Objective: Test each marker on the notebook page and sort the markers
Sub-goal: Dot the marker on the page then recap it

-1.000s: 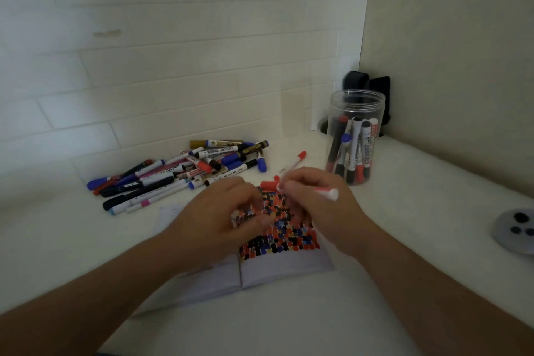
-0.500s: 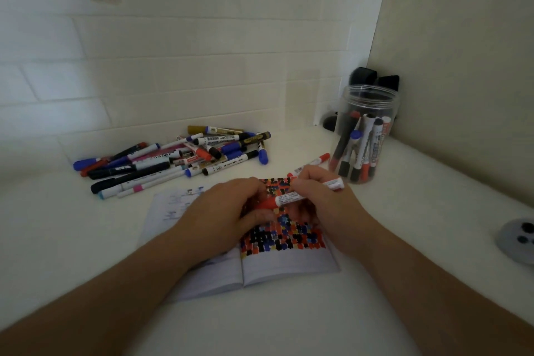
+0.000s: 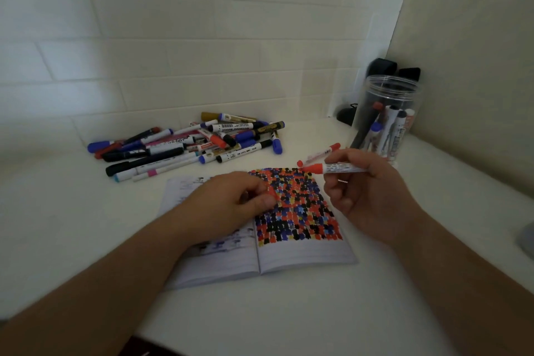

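Observation:
An open notebook (image 3: pixel 303 253) lies on the white counter, its right page covered in red, black and blue test marks. My right hand (image 3: pixel 372 196) holds a white marker with a red end (image 3: pixel 338 167) level over the page's far right corner, tip pointing left. My left hand (image 3: pixel 231 205) rests on the notebook's middle with its fingers curled, pinching what looks like the marker's red cap (image 3: pixel 268 193). A pile of several markers (image 3: pixel 187 144) lies behind the notebook to the left. A clear jar (image 3: pixel 387 95) holding several markers stands at the back right.
Another red-capped marker (image 3: pixel 322 153) lies on the counter between the notebook and the jar. Black objects (image 3: pixel 381 66) sit in the corner behind the jar. A grey round thing (image 3: pixel 527 237) shows at the right edge. Tiled wall runs behind the counter.
Both hands were together on the red marker; now they have parted. My right hand moved right with the marker, and my left hand drew back left with the cap.

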The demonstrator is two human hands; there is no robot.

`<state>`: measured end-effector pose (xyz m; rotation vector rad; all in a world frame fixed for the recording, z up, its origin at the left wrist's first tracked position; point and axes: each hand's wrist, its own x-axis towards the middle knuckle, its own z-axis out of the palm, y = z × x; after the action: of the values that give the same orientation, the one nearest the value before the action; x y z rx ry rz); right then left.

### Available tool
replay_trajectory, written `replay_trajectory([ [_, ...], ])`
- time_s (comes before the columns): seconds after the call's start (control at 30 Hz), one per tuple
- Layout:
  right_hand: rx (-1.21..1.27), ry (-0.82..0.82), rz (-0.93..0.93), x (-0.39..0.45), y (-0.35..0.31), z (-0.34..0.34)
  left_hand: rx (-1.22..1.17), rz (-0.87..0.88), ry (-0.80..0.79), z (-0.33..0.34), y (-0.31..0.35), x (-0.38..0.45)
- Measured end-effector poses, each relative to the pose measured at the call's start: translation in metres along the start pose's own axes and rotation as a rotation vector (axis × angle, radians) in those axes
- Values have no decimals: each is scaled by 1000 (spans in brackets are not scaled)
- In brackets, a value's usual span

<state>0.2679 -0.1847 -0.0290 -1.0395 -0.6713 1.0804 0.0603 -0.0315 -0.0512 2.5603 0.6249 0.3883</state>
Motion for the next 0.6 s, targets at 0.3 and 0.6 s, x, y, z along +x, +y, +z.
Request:
replay_trajectory([
  [0.3,-631,-226,-146,-30,18,40,-181,-31,-146,-11,-8,1],
  [0.6,-799,-29,-188,-27,37,49,-147,-31,-161,-8,-7,3],
])
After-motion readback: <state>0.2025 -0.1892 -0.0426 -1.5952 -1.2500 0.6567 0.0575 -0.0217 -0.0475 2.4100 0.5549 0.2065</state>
